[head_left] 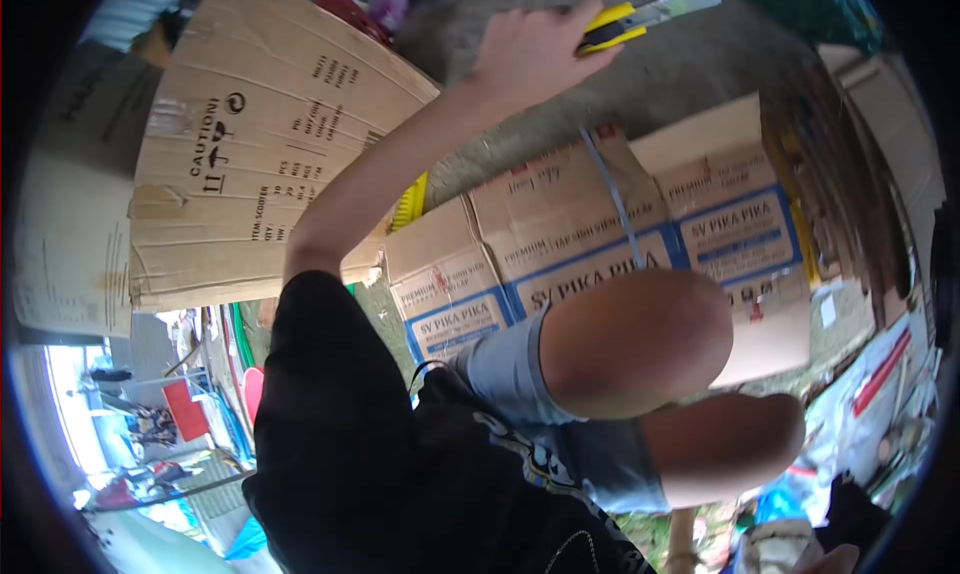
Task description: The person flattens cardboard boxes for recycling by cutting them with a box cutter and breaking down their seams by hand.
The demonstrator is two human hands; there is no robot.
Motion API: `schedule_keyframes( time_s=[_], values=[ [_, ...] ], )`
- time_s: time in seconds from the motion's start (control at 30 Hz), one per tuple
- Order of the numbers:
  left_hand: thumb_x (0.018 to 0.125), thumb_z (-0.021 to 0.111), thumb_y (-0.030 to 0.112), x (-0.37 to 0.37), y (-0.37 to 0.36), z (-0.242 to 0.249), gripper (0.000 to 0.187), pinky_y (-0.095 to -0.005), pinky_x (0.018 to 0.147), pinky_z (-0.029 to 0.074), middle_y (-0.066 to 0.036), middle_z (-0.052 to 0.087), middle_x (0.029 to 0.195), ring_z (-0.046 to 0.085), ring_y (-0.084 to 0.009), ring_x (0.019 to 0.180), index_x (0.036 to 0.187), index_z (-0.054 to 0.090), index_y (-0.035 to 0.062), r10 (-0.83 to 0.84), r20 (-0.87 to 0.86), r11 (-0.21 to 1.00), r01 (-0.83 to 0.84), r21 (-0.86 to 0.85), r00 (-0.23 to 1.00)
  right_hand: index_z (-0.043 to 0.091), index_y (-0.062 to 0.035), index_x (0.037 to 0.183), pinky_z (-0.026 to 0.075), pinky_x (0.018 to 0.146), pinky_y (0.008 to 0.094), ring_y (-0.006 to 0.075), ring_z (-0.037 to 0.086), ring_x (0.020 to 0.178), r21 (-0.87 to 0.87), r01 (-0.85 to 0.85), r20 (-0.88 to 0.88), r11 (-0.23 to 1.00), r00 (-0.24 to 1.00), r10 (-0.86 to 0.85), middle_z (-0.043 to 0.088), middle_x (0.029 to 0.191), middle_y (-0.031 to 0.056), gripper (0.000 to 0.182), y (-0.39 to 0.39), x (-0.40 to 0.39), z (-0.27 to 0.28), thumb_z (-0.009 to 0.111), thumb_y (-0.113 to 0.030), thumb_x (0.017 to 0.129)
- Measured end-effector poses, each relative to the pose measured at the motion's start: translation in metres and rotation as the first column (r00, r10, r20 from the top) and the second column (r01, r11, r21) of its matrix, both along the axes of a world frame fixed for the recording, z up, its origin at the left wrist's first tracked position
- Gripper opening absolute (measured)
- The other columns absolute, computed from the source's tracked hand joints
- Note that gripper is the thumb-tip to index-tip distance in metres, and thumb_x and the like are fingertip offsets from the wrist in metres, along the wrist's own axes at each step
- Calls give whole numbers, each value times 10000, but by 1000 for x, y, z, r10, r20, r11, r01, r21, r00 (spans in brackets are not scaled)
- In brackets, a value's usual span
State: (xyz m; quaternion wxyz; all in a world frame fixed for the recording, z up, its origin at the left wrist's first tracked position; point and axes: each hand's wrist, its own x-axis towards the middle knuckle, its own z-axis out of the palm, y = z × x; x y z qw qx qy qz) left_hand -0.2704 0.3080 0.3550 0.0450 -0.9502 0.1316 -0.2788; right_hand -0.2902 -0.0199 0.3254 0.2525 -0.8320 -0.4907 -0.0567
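Note:
My left hand is closed around a yellow and black utility knife. Its long blade is slid out and points to the upper right, over the grey floor. Below the hand lies a flattened carton printed "SV PIKA PIKA", with a pale strap across it. One of my bare knees overlaps its lower edge. A large brown carton sheet marked "CAUTION" lies left of my forearm. My right hand does not show clearly at the bottom of the view.
More cardboard stands at the far left, and a stack of flat cardboard at the right. A yellow item lies between the cartons. A red stick-like object and plastic wrapping lie at the right; clutter fills the lower left.

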Motion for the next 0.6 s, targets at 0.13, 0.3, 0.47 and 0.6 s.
schedule_keyframes(
  time_s=[0.13,0.3,0.47,0.6],
  values=[
    [766,567,470,26,-29,-52,410,-404,510,486,-115,592,586,605,-306,570,1002,523,138,-66,-182,998,61,-32,981,439,-23,1097,449,732,321,233,567,846,100,56,104,993,992,-66,574,958,150,379,-22,-7,23,551,-257,822],
    [778,537,513,39,-58,-66,486,-426,539,485,-132,615,654,606,-337,599,1094,519,144,-82,-341,991,40,-130,937,414,-18,1117,452,719,309,221,563,846,219,106,288,970,943,-168,570,964,145,394,-58,-24,79,541,-260,833],
    [797,602,297,46,-72,-112,408,-335,583,485,-113,621,695,627,-221,648,1091,509,29,-414,-398,747,56,-662,819,389,-14,1137,454,707,296,209,558,845,292,204,424,934,848,-318,565,971,140,409,-84,-55,126,531,-262,845],
    [797,623,149,19,-106,-127,278,-252,681,456,-59,611,793,591,-121,750,1029,534,25,-760,-436,303,-330,-894,482,369,-10,1153,456,697,287,199,555,845,404,340,315,850,820,-478,562,976,136,421,-84,-65,113,523,-264,854]
  ],
)
